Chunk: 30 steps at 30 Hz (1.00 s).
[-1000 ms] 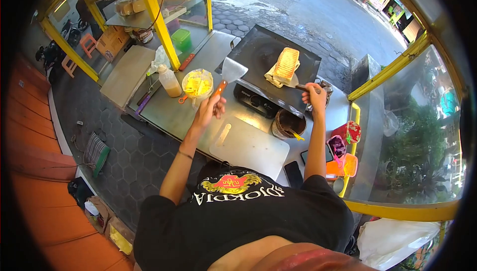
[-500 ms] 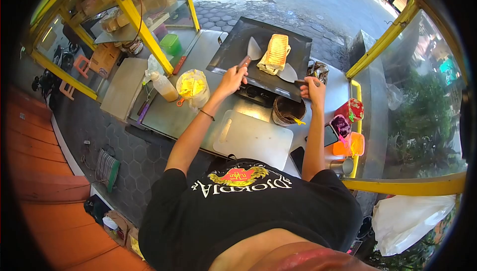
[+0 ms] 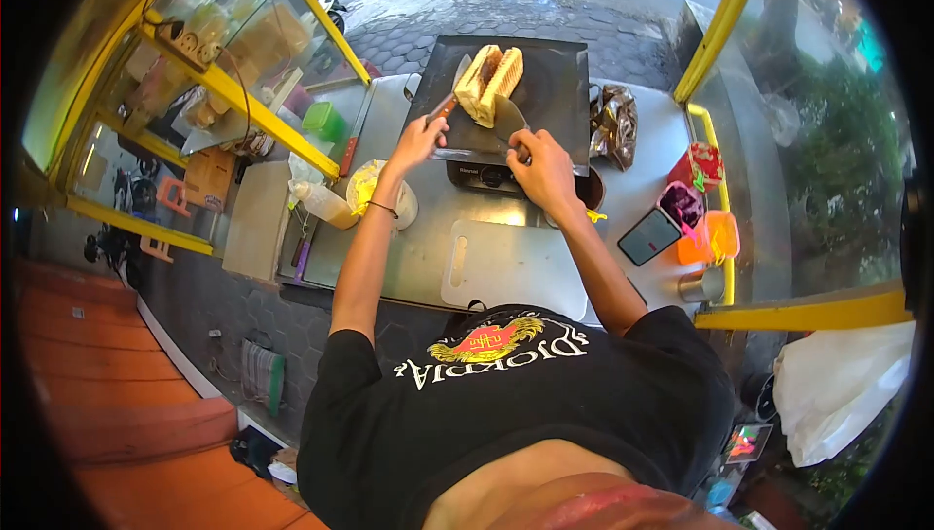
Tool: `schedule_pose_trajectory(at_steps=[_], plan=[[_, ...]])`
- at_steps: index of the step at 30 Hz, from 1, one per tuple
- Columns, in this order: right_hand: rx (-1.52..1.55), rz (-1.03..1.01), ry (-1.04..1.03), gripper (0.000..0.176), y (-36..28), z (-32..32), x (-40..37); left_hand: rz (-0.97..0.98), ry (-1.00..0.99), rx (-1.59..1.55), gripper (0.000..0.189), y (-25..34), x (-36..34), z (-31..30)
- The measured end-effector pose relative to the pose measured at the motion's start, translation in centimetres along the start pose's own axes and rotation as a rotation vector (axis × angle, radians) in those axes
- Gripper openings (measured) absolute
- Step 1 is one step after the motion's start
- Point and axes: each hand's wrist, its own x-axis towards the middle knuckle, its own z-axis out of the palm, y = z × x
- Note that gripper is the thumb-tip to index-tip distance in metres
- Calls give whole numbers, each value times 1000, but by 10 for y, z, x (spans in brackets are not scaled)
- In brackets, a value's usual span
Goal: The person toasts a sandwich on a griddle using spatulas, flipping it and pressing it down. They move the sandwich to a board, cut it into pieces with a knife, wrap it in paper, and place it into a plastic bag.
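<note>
A toasted bread (image 3: 508, 75) with grill lines stands on the black griddle (image 3: 555, 102), its brown filling showing between two upright slabs. My left hand (image 3: 418, 143) is closed round the wooden handle of a scraper (image 3: 461, 71), whose blade lies along the bread's left side. In my right hand (image 3: 541, 168) is a second scraper (image 3: 509, 118), its wide dark blade against the near right side of the bread. The fingers of both hands are wrapped round the handles.
Right of the griddle are a brown foil packet (image 3: 614, 126), a phone (image 3: 650, 237), coloured tubs (image 3: 697, 166) and a metal cup (image 3: 700, 286). A white cutting board (image 3: 516, 272) lies in front. At left stand a yellow-filled tub (image 3: 394, 204) and a squeeze bottle (image 3: 325, 204).
The bread has gone from lying closed to standing with its filling exposed. My right hand has moved left and its scraper now meets the bread. The view has shifted; a motorbike appears on the road.
</note>
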Motion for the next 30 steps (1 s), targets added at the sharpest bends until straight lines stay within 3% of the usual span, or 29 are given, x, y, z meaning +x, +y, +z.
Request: schedule_pose_trajectory(at_steps=[7,12,20,27,30], plan=[[111,-16,29,13,8,8,-16,0,-96,-78,33,1,5,-30],[172,70,201,10,21,3,-12,-12,-58,-79,34,6,11,-34],[116,-39,115,13,38,3,7,19,-82,-81,34,14,12,-22],[45,-102,91,16,35,12,11,133,20,317,37,28,13,-12],[199,16,76,16,38,8,20,149,41,412,39,30,18,-13]])
